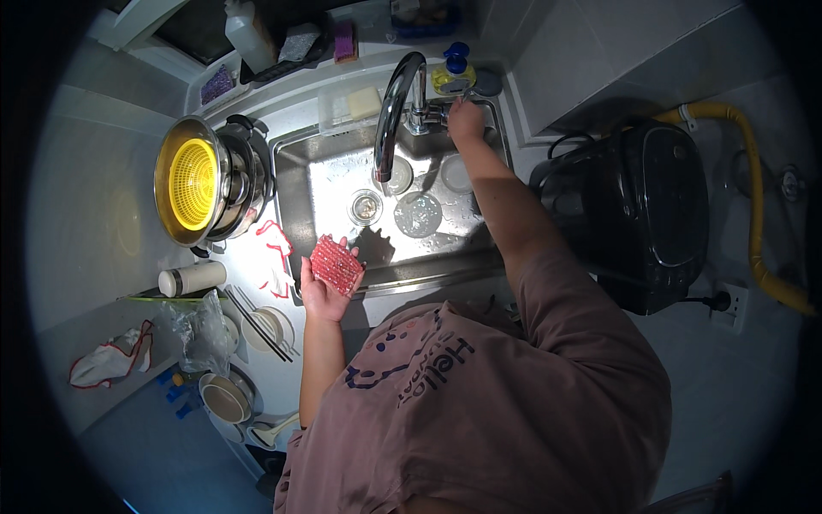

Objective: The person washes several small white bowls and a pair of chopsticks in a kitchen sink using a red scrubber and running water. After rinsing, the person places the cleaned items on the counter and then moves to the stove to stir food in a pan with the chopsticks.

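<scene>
A red scrubbing sponge (336, 264) with pale flecks rests in the upturned palm of my left hand (324, 295), fingers curled up round it, over the sink's near left edge. At the far right corner, my right hand (466, 122) is closed on the faucet's side lever, which it mostly covers. The chrome faucet (400, 111) arches over the steel sink (300, 163). No water stream can be made out from the spout. In the basin lie a clear round disc (418, 214), two fainter round pieces and the drain (366, 207).
Stacked pots with a yellow colander (193, 184) stand left of the sink. Nearby are a white bottle (193, 278), chopsticks (261, 325), bowls and a plastic bag (201, 330). A yellow soap bottle (454, 75) stands behind the faucet; a black appliance (638, 210) occupies the right.
</scene>
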Tool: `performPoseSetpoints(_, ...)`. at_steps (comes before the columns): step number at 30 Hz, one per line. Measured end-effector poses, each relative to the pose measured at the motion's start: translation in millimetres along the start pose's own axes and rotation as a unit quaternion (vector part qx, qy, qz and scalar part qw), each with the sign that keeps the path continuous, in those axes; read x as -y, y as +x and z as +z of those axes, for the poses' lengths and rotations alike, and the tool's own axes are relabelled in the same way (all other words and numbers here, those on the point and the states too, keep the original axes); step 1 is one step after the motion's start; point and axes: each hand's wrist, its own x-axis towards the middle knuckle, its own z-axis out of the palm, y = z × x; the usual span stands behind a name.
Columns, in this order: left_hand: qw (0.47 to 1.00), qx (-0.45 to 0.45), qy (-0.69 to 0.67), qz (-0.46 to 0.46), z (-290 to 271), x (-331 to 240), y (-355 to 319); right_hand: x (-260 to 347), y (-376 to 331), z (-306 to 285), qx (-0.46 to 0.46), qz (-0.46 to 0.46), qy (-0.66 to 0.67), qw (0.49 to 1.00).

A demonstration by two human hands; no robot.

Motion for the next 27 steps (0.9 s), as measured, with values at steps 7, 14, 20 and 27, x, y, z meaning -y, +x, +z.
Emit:
performPoseSetpoints(7, 1.000, 0.006, 0.001, -0.003, -4.1, -0.2, -0.7, -2.3, -0.6, 1.9, -0.001, -0.019, -0.010, 1.000)
performPoseSetpoints(14, 1.000, 0.001, 0.007, -0.002, -4.4, -0.9, 0.0, 1.4, 2.3, -4.4, 0.016, -0.026, -0.047, 0.998)
performPoseSetpoints(20, 1.000, -0.005, 0.001, -0.006, 0.8, -0.5, 2.8, 5.2, 0.3, -13.8, 0.012, 0.003, -0.019, 1.000)
performPoseSetpoints(27, 1.000, -0.018, -0.009, 0.001, -3.0, -4.6, 1.0, -80.4, -122.3, 33.8, -0.054, 0.259, 0.185, 0.946)
